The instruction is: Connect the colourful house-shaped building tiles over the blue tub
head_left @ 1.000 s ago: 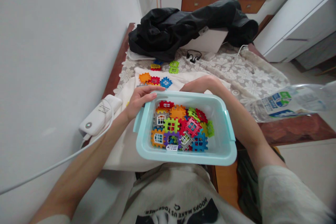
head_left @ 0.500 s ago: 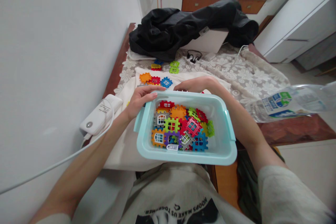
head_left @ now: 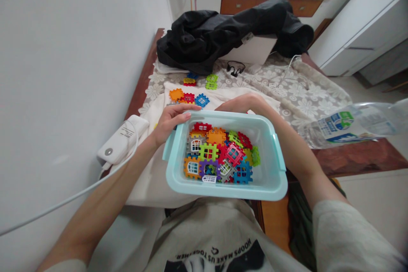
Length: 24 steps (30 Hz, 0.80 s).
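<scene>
A light blue plastic bin (head_left: 226, 191) full of colourful interlocking building tiles (head_left: 216, 137) sits close in front of my body. My left hand (head_left: 172, 120) grips its far left corner, thumb and fingers over the rim. Behind the far rim is my right hand (head_left: 244, 103), its fingers hidden by the bin. Just past the bin, on the white cloth, lie loose tiles: an orange tile (head_left: 176, 94), a red one (head_left: 188, 97) and a blue one (head_left: 202, 100). Farther back are green tiles (head_left: 211, 81) and a small stack of tiles (head_left: 190, 80).
A white power strip (head_left: 123, 139) with a cable lies by the wall on the left. To the right is a clear plastic bottle (head_left: 357, 123) on its side. Dark clothing (head_left: 204, 34) covers the table's back, near a white laptop-like panel (head_left: 251, 49) and black earphones (head_left: 236, 68).
My right hand has slipped slightly farther behind the bin's far rim, hiding its fingers. The small pale and red bits beside it show less. My left hand and the bin stay put.
</scene>
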Motion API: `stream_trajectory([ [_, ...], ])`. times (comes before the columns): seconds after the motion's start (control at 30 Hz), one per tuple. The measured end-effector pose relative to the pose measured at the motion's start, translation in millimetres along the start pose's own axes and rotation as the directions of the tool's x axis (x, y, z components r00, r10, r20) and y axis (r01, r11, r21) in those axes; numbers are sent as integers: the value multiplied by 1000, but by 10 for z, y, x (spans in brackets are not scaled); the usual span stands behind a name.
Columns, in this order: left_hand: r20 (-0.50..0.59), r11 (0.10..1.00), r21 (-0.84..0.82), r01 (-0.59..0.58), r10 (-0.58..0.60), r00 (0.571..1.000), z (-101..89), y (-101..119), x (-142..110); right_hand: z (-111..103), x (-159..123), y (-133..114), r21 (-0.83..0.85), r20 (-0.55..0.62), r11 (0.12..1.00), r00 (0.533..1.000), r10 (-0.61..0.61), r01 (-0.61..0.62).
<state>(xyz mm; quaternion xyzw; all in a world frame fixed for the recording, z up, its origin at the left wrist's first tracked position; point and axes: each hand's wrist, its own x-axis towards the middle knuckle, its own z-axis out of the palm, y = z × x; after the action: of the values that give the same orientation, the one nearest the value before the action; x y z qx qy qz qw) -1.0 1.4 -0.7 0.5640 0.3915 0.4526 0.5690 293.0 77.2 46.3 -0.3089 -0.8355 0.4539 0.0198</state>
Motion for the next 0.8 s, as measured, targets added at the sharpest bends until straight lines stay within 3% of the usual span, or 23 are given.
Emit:
stream_trajectory([
  [0.1,9,1000,-17,-5,5,1000,-3,-7,4,-130,145,69,-74,237,986,958,160,-146],
  [0.17,9,1000,-16,-13,13,1000,0,-6,6,-264,207,157,-158,238,976,954,183,-148],
  [0.27,5,1000,-2,-15,15,1000,5,4,3,-486,166,286,-213,67,976,995,69,-54],
  [0.33,4,1000,13,-11,11,1000,8,15,0,-603,64,306,-136,-99,991,995,-20,6],
  [0.43,-1,999,28,-16,16,1000,8,26,-3,-657,-130,159,47,-327,990,939,-110,132],
  [0.53,-6,1000,25,-17,17,1000,11,26,-2,-553,-300,-177,145,-426,939,876,-225,311],
  [0.6,-12,1000,10,-19,19,1000,17,19,-1,-442,-381,-435,155,-373,912,877,-302,380],
  [0.7,-17,1000,-7,-18,18,1000,28,9,-1,-319,-448,-726,52,-190,930,918,-347,363],
  [0.8,-12,1000,1,1,-1,1000,24,-4,3,-317,-466,-741,-103,-143,953,944,-297,284],
])
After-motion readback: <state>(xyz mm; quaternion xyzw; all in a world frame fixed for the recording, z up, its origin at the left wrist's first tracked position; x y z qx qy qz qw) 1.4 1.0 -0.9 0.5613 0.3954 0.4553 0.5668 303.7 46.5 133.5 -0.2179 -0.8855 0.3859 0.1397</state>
